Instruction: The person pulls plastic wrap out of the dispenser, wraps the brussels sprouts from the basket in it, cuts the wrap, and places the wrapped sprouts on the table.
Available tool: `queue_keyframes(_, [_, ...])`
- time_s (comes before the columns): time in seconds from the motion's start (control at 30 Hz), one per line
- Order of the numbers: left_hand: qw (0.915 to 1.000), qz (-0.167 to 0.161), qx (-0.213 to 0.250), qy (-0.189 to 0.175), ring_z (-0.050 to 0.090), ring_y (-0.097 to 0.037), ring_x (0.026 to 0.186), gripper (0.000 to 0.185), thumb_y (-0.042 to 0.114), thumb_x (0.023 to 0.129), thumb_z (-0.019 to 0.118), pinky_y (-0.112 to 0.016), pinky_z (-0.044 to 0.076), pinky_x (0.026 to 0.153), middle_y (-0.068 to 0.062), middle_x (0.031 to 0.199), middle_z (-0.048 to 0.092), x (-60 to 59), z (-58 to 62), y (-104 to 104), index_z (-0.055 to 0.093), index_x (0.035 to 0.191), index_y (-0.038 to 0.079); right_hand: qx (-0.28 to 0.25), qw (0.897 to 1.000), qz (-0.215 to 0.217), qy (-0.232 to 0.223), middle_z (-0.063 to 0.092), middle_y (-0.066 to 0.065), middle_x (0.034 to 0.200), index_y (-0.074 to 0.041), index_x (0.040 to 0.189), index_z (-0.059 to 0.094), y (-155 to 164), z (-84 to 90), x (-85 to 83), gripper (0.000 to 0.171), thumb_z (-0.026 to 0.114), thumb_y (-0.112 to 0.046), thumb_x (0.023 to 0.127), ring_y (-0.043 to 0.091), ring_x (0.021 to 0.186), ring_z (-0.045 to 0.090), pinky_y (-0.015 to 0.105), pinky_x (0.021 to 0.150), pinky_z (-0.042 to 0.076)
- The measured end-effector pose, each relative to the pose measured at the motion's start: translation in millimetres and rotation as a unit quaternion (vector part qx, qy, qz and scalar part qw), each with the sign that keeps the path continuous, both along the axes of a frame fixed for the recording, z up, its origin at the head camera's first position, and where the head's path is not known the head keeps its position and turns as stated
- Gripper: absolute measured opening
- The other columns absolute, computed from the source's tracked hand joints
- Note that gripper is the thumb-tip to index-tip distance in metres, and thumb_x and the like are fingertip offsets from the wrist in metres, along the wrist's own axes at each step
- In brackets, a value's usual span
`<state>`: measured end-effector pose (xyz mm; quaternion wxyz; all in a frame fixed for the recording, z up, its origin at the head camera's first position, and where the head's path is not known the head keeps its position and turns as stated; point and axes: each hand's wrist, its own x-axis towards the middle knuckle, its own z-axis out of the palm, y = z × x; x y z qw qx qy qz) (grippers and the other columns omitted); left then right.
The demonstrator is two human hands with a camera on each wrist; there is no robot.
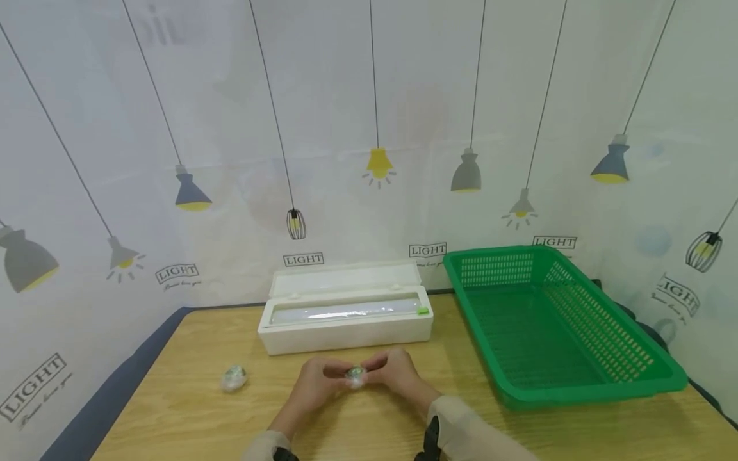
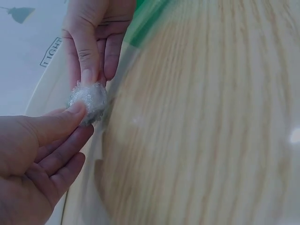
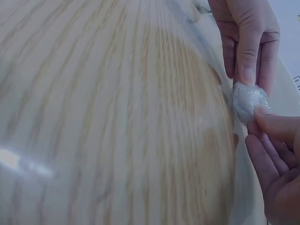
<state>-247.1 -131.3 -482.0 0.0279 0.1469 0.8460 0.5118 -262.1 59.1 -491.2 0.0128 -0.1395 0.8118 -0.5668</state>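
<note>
A small round bundle in clear plastic wrap (image 1: 355, 376) is held between both hands above the wooden table. My left hand (image 1: 314, 386) pinches its left side with thumb and fingers, and my right hand (image 1: 400, 372) pinches the right side. In the left wrist view the bundle (image 2: 90, 101) looks crinkled and shiny; what it contains is hidden by the film. The right wrist view shows the same bundle (image 3: 250, 101) with a thumb on each side. Another wrapped bundle (image 1: 233, 378) lies on the table, left of my left hand.
Behind the hands stands a white cling film box (image 1: 346, 334), its lid raised, with a film roll (image 1: 346, 311) inside and a green slider (image 1: 423, 311) at its right end. A large green basket (image 1: 576, 397) occupies the table's right side. A lamp-printed curtain (image 1: 334, 192) hangs behind.
</note>
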Motion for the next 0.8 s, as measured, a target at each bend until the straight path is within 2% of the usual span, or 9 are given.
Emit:
queue_keyframes(0.23, [0.9994, -0.016, 0.015, -0.029, 0.063, -0.023, 0.09, 0.036, 0.02, 0.075, 0.074, -0.032, 0.051, 0.076, -0.012, 0.101, 0.066, 5.8, 8.9, -32, 0.066, 0.105, 0.002, -0.033, 0.999, 0.018, -0.027, 0.069, 0.008, 0.076, 0.0, 0.082, 0.072, -28, 8.4, 4.2, 0.017, 0.079, -0.002, 0.066, 0.011, 0.071, 0.061, 0.024, 0.063, 0.05])
queue_keyframes(0.57, [0.9988, -0.038, 0.021, -0.023, 0.064, -0.028, 0.089, 0.035, 0.008, 0.078, 0.071, -0.027, 0.052, 0.074, -0.023, 0.104, 0.063, 16.9, 18.5, -80, 0.062, 0.106, -0.009, -0.046, 0.998, 0.035, -0.027, 0.069, 0.006, 0.074, -0.001, 0.08, 0.072, -75, 12.1, 12.2, 0.013, 0.077, 0.001, 0.068, 0.01, 0.068, 0.061, 0.022, 0.06, 0.05])
queue_keyframes(0.8, [0.9992, -0.033, -0.007, -0.022, 0.064, -0.026, 0.087, 0.036, 0.008, 0.076, 0.073, -0.026, 0.052, 0.072, -0.024, 0.103, 0.063, 21.0, 22.5, -103, 0.062, 0.105, -0.01, -0.047, 0.998, 0.037, -0.017, 0.069, 0.004, 0.075, -0.002, 0.08, 0.072, -97, 14.2, 20.9, 0.014, 0.078, -0.001, 0.068, 0.007, 0.069, 0.06, 0.02, 0.062, 0.049])
